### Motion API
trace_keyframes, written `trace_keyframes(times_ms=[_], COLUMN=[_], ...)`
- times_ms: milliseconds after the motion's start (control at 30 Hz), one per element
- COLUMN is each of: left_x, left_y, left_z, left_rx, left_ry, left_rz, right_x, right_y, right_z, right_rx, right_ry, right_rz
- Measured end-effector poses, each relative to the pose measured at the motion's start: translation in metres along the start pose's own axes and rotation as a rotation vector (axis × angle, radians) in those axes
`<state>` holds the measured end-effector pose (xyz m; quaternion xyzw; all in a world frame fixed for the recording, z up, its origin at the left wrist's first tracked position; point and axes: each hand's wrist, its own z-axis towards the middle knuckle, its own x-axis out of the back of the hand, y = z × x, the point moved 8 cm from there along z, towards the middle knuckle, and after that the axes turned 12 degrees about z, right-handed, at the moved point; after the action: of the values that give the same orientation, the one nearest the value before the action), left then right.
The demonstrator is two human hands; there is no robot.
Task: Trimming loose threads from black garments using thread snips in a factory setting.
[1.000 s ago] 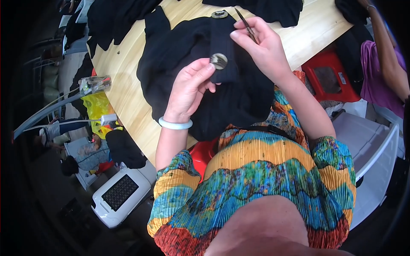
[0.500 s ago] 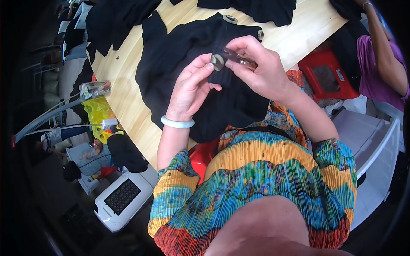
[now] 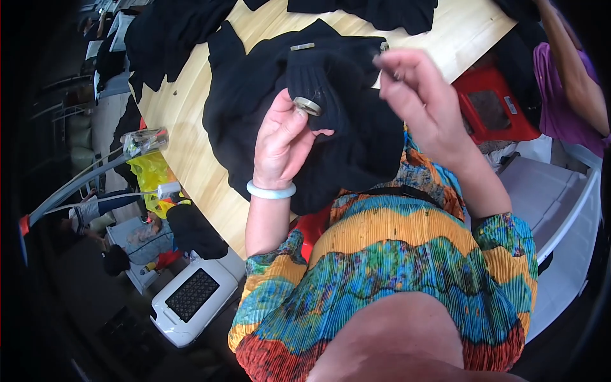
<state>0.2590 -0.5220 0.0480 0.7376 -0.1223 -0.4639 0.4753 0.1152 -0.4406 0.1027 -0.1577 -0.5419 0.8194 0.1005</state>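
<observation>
My left hand pinches a large pale, dark-centred button between thumb and forefinger. The button lies at the ribbed band of a black knit garment, which is spread over the table and hangs toward my lap. Farther up that band sits another button, and a third button shows near the garment's far right edge. My right hand is raised to the right of the held button, apart from it. Its fingers are closed on small dark thread snips, mostly hidden and blurred by motion.
More black garments lie along the far side of the wooden table. A clear container and a yellow bag are at its left edge. To the right are a red stool, a grey bin and a co-worker in purple.
My right hand has pulled away from the button to the right with the snips. My left hand has turned the button and shifted slightly down and left. The ribbed band shows more plainly.
</observation>
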Motion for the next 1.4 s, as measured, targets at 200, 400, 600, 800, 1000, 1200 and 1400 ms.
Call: trace_keyframes(times_ms=[200,400,600,800,1000,1200,1400], left_x=[-0.011,-0.014,-0.013,-0.011,-0.009,-0.008,-0.006], left_y=[0.012,0.017,0.018,0.019,0.017,0.015,0.015], left_z=[-0.001,-0.006,-0.007,-0.007,-0.007,-0.006,-0.005], left_rx=[-0.141,-0.219,-0.241,-0.254,-0.249,-0.216,-0.205], left_ry=[0.0,-0.016,-0.032,-0.026,-0.031,-0.016,0.01], left_rz=[0.099,0.189,0.226,0.222,0.212,0.229,0.189], right_x=[-0.023,-0.029,-0.031,-0.031,-0.032,-0.031,-0.03], right_y=[0.005,0.01,0.009,0.01,0.013,0.005,0.009], right_z=[-0.014,-0.015,-0.015,-0.014,-0.014,-0.011,-0.011], right_rx=[-0.161,-0.29,-0.25,-0.235,-0.272,-0.113,-0.143], right_ry=[-0.156,-0.28,-0.296,-0.273,-0.257,-0.234,-0.205], right_rz=[0.05,0.039,-0.031,-0.055,-0.061,-0.171,-0.147])
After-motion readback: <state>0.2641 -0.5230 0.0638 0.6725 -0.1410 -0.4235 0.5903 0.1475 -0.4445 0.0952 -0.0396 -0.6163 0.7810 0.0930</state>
